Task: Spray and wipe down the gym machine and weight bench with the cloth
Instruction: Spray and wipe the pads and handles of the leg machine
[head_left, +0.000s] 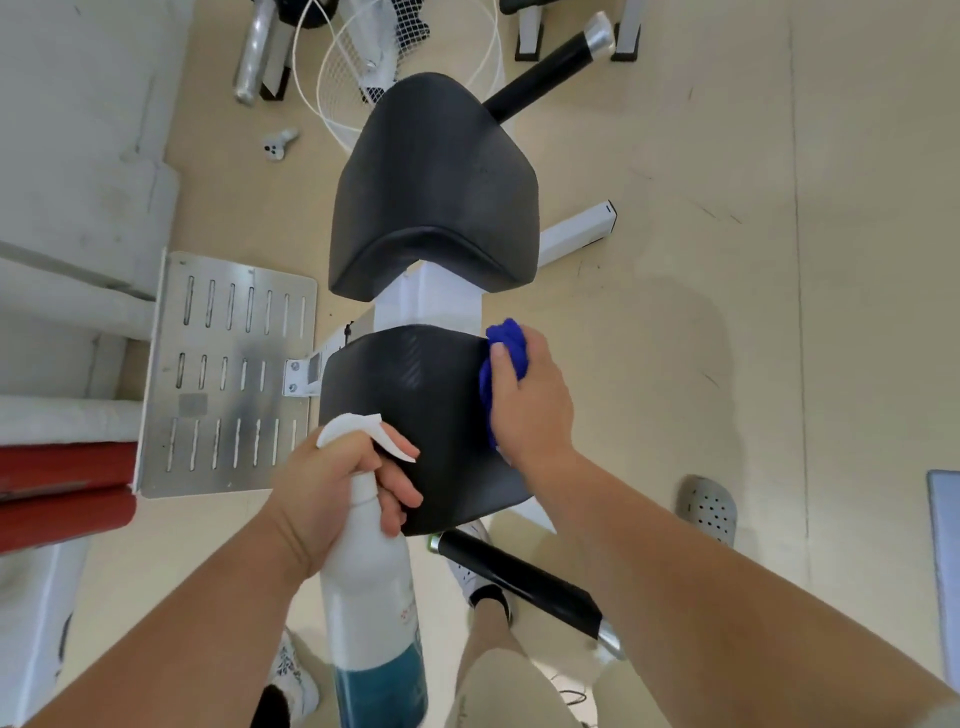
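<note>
1. The far black pad (434, 187) of the bench sits on a white frame (428, 301), beyond the near pad.
2. The near black pad (415, 415) lies between the two hands.
3. A perforated metal plate (228, 374) lies on the floor to the left.
4. The spray bottle (371, 587), white with blue liquid low down, stands upright at near centre.
5. The left hand (337, 493) is wrapped tight around the bottle's neck.
6. The right hand (530, 405) presses a bunched blue cloth (506, 353) against the near pad's right edge, fingers curled over it.

Gym: padded bench (434, 187), footplate (228, 374).
</note>
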